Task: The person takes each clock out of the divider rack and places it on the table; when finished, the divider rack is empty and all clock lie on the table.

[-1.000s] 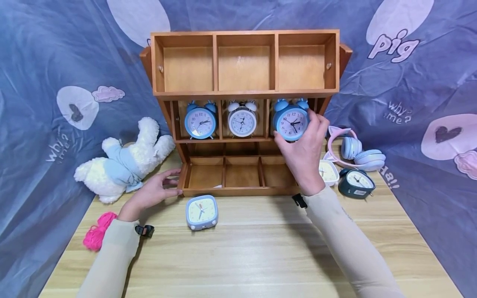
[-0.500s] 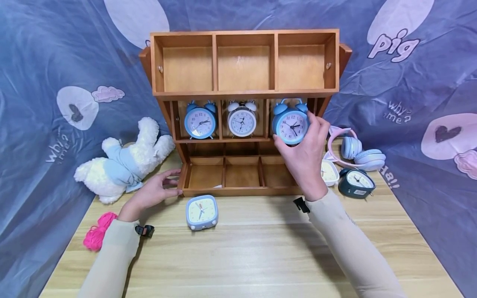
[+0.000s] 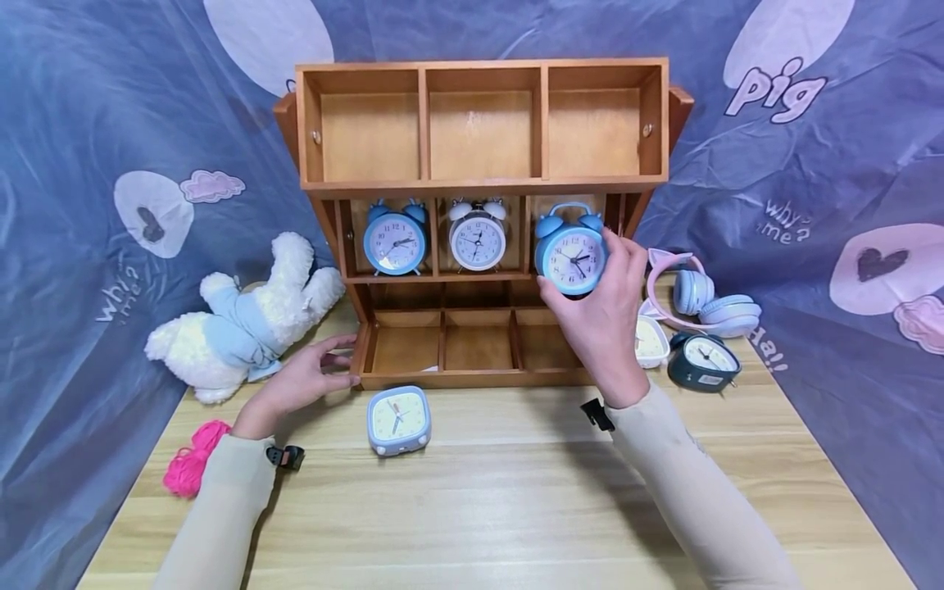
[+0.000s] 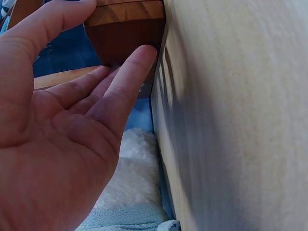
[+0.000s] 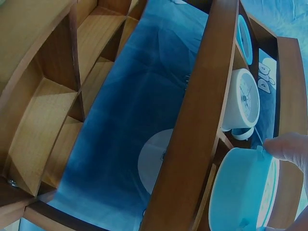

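Blue alarm clock (image 3: 571, 260), between right thumb (image 3: 556, 295) and fingers (image 3: 618, 249), handle (image 3: 571, 205) uppermost

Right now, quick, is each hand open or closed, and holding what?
Left hand: open, touching the lower left end of the wooden shelf.
Right hand: closed, holding the rightmost blue twin-bell alarm clock.

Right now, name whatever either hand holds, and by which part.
The right hand holds a blue twin-bell clock by the sides of its round case. The left hand only touches the wooden shelf at its lower left corner.
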A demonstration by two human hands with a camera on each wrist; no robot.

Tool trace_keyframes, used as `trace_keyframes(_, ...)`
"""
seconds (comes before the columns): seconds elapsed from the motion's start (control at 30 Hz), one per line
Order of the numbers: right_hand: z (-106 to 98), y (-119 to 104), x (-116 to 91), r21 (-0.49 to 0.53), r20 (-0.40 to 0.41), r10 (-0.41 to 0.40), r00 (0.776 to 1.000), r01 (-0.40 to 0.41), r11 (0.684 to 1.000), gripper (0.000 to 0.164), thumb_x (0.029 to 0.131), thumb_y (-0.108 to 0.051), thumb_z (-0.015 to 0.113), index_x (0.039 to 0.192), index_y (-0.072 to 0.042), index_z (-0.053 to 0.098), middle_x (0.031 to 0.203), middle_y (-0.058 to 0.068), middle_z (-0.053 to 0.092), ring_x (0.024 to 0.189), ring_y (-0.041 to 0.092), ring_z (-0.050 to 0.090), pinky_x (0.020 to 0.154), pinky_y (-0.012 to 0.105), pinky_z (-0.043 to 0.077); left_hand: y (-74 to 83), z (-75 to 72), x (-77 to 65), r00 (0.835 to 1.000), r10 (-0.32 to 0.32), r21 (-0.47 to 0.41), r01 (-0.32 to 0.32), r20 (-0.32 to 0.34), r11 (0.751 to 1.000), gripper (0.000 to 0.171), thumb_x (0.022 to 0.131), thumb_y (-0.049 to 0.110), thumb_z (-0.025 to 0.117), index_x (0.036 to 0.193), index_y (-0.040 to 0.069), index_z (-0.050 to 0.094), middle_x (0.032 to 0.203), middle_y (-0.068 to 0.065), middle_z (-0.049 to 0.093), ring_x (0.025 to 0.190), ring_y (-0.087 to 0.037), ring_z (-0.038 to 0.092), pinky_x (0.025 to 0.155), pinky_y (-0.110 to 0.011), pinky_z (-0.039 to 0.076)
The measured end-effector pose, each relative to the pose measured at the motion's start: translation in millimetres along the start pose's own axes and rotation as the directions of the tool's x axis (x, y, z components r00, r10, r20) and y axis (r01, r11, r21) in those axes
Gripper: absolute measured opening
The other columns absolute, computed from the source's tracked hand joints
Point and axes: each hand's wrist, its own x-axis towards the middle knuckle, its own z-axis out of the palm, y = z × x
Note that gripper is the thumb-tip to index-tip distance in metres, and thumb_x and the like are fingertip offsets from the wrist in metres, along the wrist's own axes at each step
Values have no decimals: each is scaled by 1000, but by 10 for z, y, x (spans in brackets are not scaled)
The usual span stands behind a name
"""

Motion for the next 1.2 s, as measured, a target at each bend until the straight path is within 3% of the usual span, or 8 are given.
trace_keyframes(0.4, -60, -25, -91, 6, 31, -3, 1000, 3, 1000, 101, 81, -31, 98, 161, 4, 49, 151, 32, 46, 142, 45, 49, 120, 59, 44, -14, 0, 3, 1000, -11, 11, 11, 3, 1000, 80, 102, 16, 82, 168, -4, 42, 147, -32, 69, 137, -48, 69, 94, -25, 57)
trace_keyframes(0.73, -100, -25, -172, 14, 72, -1, 997, 0, 1000, 100, 80, -29, 99, 161, 3, 50, 151, 32, 46, 140, 46, 50, 118, 58, 44, -12, 4, 2, 1000, -9, 21, 9, -4, 1000, 81, 102, 18, 83, 168, -4, 42, 145, -32, 71, 136, -48, 69, 108, -49, 58)
trace_keyframes(0.93, -139, -58, -236, 25, 129, -7, 992, 3, 1000, 101, 79, -29, 99, 161, 1, 50, 153, 31, 46, 140, 46, 50, 114, 60, 46, -5, 2, 3, 1000, -19, 20, 19, -7, 1000, 80, 101, 18, 83, 168, -3, 43, 144, -31, 72, 136, -47, 69, 100, -33, 57)
trace_keyframes(1.2, -189, -142, -313, 22, 197, 4, 980, -9, 1000, 100, 78, -29, 100, 161, -1, 51, 150, 28, 47, 134, 43, 55, 110, 59, 50, -19, 2, 4, 1000, -6, 15, 6, -2, 1000, 82, 101, 20, 84, 168, -4, 43, 145, -31, 71, 136, -46, 70, 100, -33, 58)
